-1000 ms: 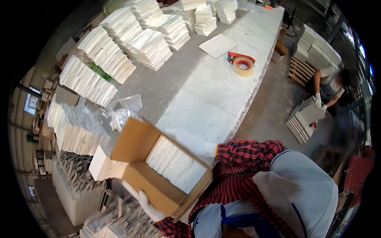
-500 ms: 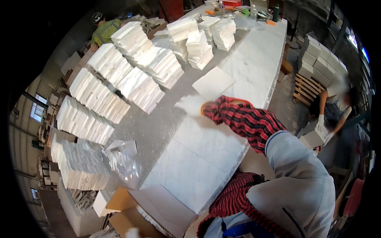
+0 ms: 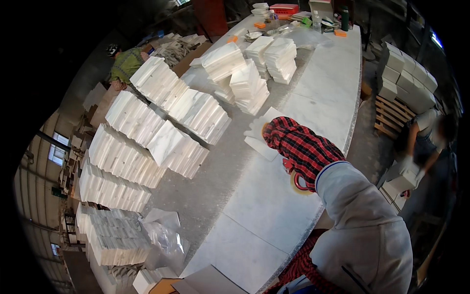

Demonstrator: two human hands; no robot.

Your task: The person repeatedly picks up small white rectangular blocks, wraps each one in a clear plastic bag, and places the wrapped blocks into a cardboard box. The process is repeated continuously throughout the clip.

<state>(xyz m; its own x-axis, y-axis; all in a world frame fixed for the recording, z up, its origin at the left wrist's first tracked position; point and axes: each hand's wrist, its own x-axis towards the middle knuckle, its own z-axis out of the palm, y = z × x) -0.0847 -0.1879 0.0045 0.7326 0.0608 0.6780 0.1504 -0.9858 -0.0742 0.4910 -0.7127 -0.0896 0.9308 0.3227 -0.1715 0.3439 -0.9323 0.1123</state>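
Observation:
My right hand (image 3: 255, 128), in a white glove with a red-and-black plaid sleeve cover, lies over a flat white marble tile (image 3: 262, 148) on the table. Its fingers reach across the tile toward the far left edge and seem to grip it; the glove blends with the white stone. Below the forearm, a red tape dispenser with a roll of tape (image 3: 299, 182) rests on the tabletop, partly hidden by the sleeve. My left hand is out of view.
Several stacks of white tiles (image 3: 128, 155) fill the table's left side. Clear plastic wrap (image 3: 164, 235) and an open cardboard box (image 3: 215, 281) are near the front. Bottles and a red basket (image 3: 284, 9) stand at the far end. Co-workers are left and right; boxes sit on a pallet (image 3: 391, 115).
My right hand has moved from beside the tile onto it, and the tile has shifted slightly. The tape dispenser has come into view. My view has tilted up, and the white glove by the box is gone.

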